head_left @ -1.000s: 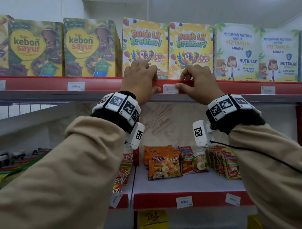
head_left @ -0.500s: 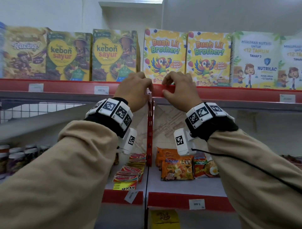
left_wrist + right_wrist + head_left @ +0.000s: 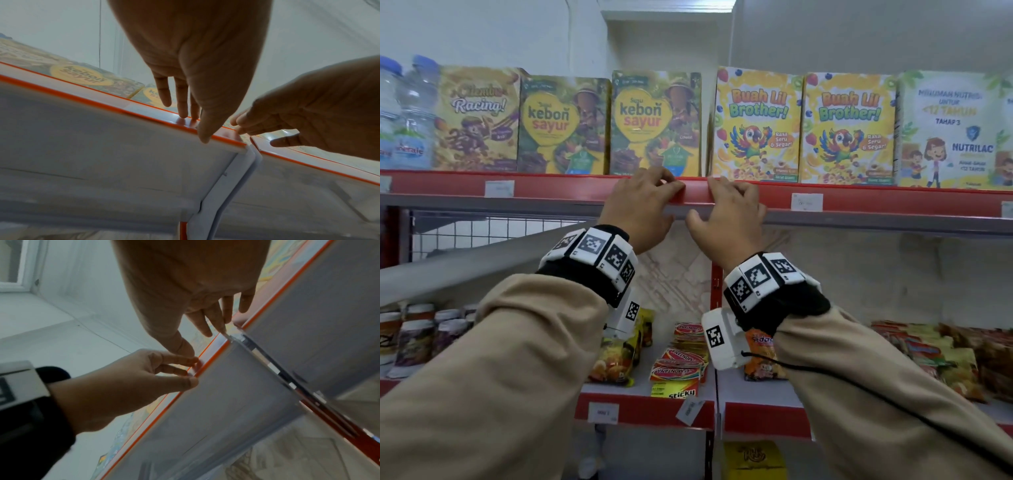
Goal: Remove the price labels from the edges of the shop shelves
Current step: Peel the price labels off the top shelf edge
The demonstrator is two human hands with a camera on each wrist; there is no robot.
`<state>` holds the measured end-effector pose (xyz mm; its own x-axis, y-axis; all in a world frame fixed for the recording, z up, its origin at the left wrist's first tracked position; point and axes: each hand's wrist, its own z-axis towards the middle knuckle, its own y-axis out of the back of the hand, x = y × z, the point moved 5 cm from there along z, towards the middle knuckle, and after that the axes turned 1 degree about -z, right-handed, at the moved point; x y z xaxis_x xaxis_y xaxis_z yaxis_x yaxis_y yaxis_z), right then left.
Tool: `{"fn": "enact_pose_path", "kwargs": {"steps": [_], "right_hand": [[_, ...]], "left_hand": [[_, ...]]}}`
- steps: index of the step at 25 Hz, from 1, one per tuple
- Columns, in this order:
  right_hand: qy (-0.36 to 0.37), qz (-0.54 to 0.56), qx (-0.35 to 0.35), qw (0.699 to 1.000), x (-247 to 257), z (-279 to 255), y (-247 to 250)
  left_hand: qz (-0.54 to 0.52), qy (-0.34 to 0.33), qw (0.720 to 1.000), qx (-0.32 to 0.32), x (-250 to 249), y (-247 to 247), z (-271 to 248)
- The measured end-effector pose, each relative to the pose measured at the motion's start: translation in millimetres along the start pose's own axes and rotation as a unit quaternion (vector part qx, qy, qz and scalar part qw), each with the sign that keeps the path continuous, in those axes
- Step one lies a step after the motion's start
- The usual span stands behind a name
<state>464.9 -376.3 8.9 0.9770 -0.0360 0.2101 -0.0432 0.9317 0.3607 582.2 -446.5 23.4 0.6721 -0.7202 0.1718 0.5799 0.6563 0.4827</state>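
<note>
The top shelf has a red edge strip (image 3: pixel 571 188) under a clear cover. My left hand (image 3: pixel 676 204) pinches this strip just left of the joint between two shelf sections, fingertips on its face and thumb under the edge. My right hand (image 3: pixel 702 202) holds the end of the neighbouring strip at the joint the same way. No label shows between the fingers in the left wrist view (image 3: pixel 195 128) or the right wrist view (image 3: pixel 203 342). A white price label (image 3: pixel 806 201) sits on the edge right of my right hand. Another label (image 3: pixel 499 188) is far to the left.
Cereal and milk boxes (image 3: pixel 756 123) stand in a row just behind the strip, with water bottles (image 3: pixel 410 113) at the far left. The lower shelf holds noodle packs (image 3: pixel 924 353) and jars (image 3: pixel 414 335). Its edge carries two labels (image 3: pixel 603 412), one hanging crooked (image 3: pixel 690 411).
Both hands have moved left along the shelf edge, from the label under the parrot boxes to the shelf joint. That label stays on the edge. The head view has turned left too.
</note>
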Motion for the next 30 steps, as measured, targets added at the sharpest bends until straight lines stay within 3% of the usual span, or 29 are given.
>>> {"fn": "enact_pose_path", "kwargs": {"steps": [5,10,13,18,23,30], "right_hand": [[-0.076,0.077,-0.073,0.991,9.5,-2.6,-4.9],[-0.119,0.024,-0.122,0.985,18.8,-3.6,-10.5],[-0.136,-0.066,-0.099,0.984,27.6,1.1,-14.3],[-0.169,-0.146,0.001,0.975,36.7,24.3,-20.4],[-0.084,-0.205,0.002,0.975,69.3,40.2,-37.1],[0.051,-0.12,0.014,0.991,92.0,49.5,-55.4]], "left_hand": [[-0.03,-0.045,0.998,-0.024,19.6,3.9,6.2],[-0.098,-0.085,0.989,-0.068,48.9,7.6,-5.3],[-0.092,-0.072,0.987,-0.11,74.2,11.8,-10.3],[-0.094,-0.068,0.988,-0.1,106.7,11.1,-13.6],[-0.097,-0.068,0.987,-0.112,119.6,12.3,-14.8],[-0.084,-0.025,0.992,-0.096,136.0,17.5,-10.8]]}}
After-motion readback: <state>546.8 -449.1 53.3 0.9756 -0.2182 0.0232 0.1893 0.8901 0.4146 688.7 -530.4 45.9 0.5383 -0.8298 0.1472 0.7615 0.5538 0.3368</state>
